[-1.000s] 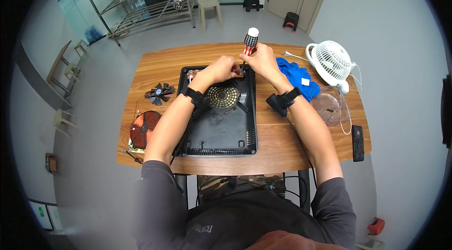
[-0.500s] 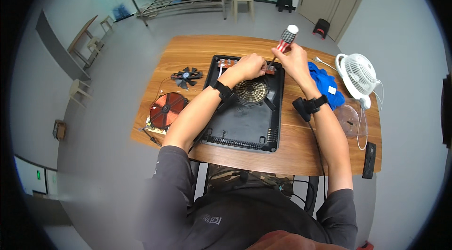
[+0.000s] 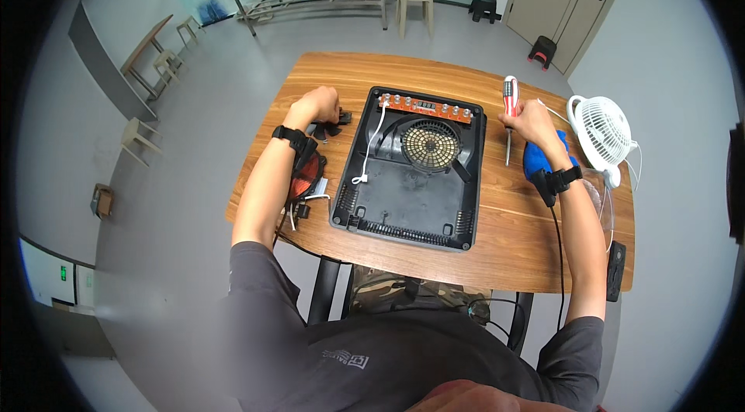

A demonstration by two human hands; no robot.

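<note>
Head view: the right hand (image 3: 530,119) is gripping a red-handled screwdriver (image 3: 509,109), fingers wrapped around the shaft, tip pointing down at the wooden table (image 3: 543,233) just right of the opened black cooker housing (image 3: 407,179). The left hand (image 3: 317,105) is resting curled over a small black fan (image 3: 335,125) left of the housing; how firmly it is holding the fan cannot be told. A white desk fan (image 3: 604,131) is standing at the far right.

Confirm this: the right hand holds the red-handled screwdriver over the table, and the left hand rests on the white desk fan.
Not quite. In the head view the left hand rests on the small black fan blade, not the white desk fan. The right hand does hold the red-handled screwdriver.
</note>
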